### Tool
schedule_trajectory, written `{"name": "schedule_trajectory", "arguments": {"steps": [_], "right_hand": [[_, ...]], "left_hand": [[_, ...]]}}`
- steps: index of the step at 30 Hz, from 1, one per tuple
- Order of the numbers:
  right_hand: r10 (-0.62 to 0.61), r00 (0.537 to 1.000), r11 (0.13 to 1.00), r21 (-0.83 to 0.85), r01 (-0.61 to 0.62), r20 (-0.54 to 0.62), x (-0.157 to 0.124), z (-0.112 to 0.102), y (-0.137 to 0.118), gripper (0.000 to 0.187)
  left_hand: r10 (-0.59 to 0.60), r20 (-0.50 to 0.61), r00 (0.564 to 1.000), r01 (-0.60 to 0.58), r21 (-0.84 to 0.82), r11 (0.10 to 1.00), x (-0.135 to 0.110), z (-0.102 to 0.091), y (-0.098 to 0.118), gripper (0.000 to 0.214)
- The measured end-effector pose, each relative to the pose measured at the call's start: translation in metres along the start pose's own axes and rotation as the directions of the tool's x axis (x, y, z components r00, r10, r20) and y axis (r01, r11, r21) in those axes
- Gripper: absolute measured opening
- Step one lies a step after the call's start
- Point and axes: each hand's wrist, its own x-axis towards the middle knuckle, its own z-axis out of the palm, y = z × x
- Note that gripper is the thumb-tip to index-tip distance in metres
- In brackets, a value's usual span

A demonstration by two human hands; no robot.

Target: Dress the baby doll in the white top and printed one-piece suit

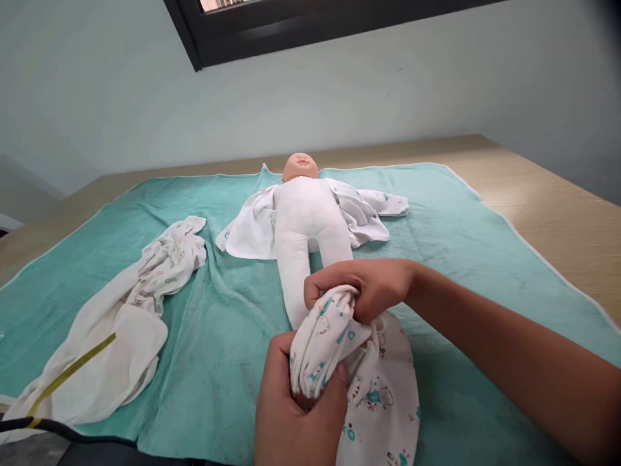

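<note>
Both hands grip a white baby garment [381,395] printed with small teal and coloured animals; its exact cut is hidden by the bunching. My left hand [301,414] holds the gathered cloth from below, thumb on the near side. Closed over the upper part of the bunch is my right hand [371,285], its fingers curled into the fabric. Just beyond lies a baby doll [310,210] on its back, head away from me. The doll's lower legs are partly behind my hands. An open white baby shirt [252,226] spreads out beneath its torso and arms.
A teal blanket [218,362] covers much of the wooden table [548,188]. On the left lies a crumpled white printed garment [126,317] with a yellow strip [72,373] over it. A black cable [63,430] crosses the lower left corner. The wall [339,103] stands behind.
</note>
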Motion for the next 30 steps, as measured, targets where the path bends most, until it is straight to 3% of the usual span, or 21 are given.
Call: {"name": "schedule_trajectory", "arguments": {"steps": [4,7,12,16,19,24,30], "right_hand": [[0.039,0.996,0.985,-0.169,-0.026,0.075,0.001,0.003,-0.009,0.046],[0.128,0.988,0.970,-0.218,-0.108,0.084,0.003,0.006,-0.012,0.041],[0.238,0.964,0.931,-0.313,-0.190,0.120,0.011,0.015,-0.013,0.048],[0.235,0.968,0.862,-0.480,-0.165,0.088,0.015,0.023,-0.013,0.033],[0.214,0.974,0.851,-0.503,-0.153,0.067,0.016,0.026,-0.012,0.021],[0.172,0.984,0.784,-0.599,-0.164,-0.043,0.016,0.030,-0.011,0.013],[0.240,0.963,0.672,-0.695,-0.254,-0.120,0.014,0.037,-0.018,0.022]], "left_hand": [[0.090,-0.055,0.994,-0.078,0.190,0.979,-0.005,-0.004,-0.006,0.019],[0.164,-0.056,0.985,-0.142,0.276,0.950,-0.004,-0.009,-0.016,0.016],[0.339,-0.041,0.940,-0.310,0.313,0.898,-0.005,-0.010,-0.030,0.003],[0.439,0.042,0.897,-0.430,0.306,0.849,-0.007,-0.010,-0.033,0.008],[0.426,0.024,0.905,-0.415,0.275,0.867,-0.008,-0.012,-0.034,0.010],[0.264,0.040,0.964,-0.267,0.189,0.945,-0.011,-0.016,-0.041,0.029],[0.216,0.046,0.975,-0.221,0.152,0.964,-0.013,-0.018,-0.040,0.040]]}}
